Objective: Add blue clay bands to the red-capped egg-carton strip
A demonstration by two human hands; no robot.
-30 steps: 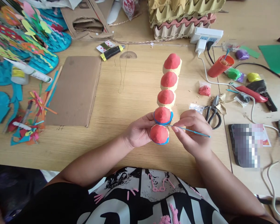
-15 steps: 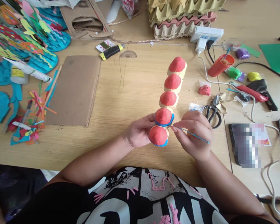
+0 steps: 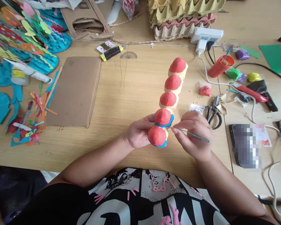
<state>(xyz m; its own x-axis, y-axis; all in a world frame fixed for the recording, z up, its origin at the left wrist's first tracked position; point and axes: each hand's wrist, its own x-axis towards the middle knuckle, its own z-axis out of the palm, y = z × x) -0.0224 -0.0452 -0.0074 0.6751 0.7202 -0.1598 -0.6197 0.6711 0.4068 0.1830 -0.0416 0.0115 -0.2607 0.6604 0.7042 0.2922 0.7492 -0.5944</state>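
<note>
A strip of egg-carton cups (image 3: 168,99) runs away from me, each bump covered in red clay. Blue clay (image 3: 165,125) edges the lower side of the two nearest bumps. My left hand (image 3: 140,131) grips the near end of the strip from the left, its fingertips partly hidden behind it. Between the thumb and fingers of my right hand (image 3: 194,134) is a thin blue stick tool (image 3: 194,135). Its tip is at the right edge of the strip, close to the gap between the two nearest bumps; whether it touches I cannot tell.
Scissors (image 3: 214,112) and a bag of red clay (image 3: 204,90) lie beyond my right hand. An orange cup (image 3: 221,66) leans near the power strip (image 3: 207,36). At left are a cardboard sheet (image 3: 73,92) and paper scraps (image 3: 30,125). Egg trays (image 3: 182,18) are stacked behind.
The near end of the strip has shifted very slightly left, along with the stick's tip. Both hands keep the same grip.
</note>
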